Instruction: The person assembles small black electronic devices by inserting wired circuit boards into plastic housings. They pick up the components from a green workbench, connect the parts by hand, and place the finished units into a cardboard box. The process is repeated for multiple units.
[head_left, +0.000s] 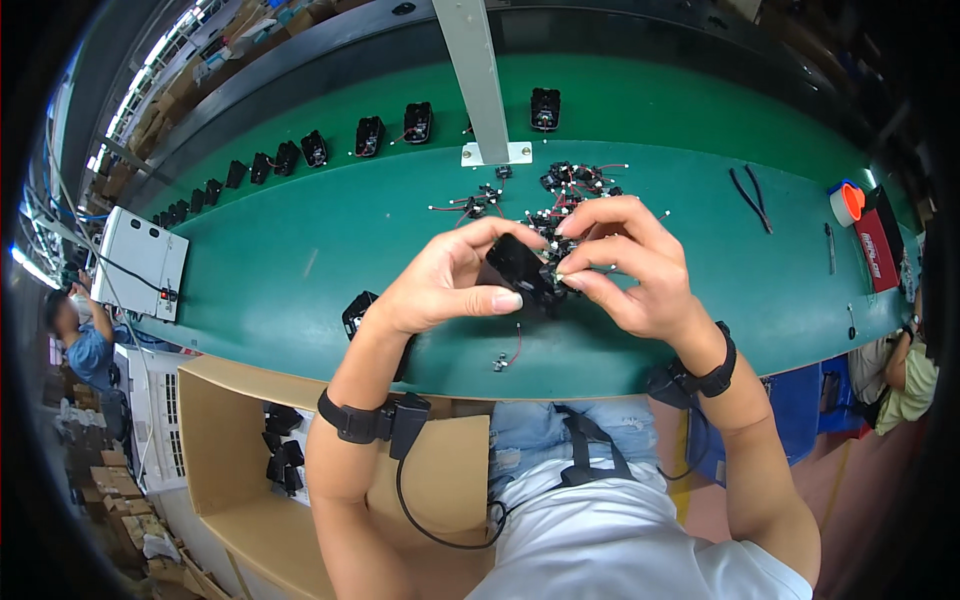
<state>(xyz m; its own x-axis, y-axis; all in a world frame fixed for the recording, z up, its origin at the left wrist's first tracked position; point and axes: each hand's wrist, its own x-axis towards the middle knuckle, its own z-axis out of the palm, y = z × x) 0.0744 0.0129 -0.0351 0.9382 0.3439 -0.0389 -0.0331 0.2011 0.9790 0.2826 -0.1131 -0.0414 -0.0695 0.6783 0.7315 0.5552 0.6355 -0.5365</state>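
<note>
In my left hand [437, 278] is a black plastic housing [514, 264], tilted and gripped between thumb and fingers in front of me. My right hand [643, 268] is closed in a pinch at the housing's right edge. A small pale part [557, 276] shows at those fingertips, too small to name. Just beyond both hands lies a pile of small black parts with thin wires and white connectors [575, 180]. A single wired part [501, 363] lies on the green table [270, 255] nearer to me. Another black housing [358, 312] sits partly behind my left wrist.
Black housings [369, 136] stand in a row on the green strip behind a metal post [475, 80]. Pliers [752, 198], an orange-and-white roll [847, 202] and a red box [880, 245] lie right. A white device [140, 262] stands left. An open carton [215, 440] holds black pieces below.
</note>
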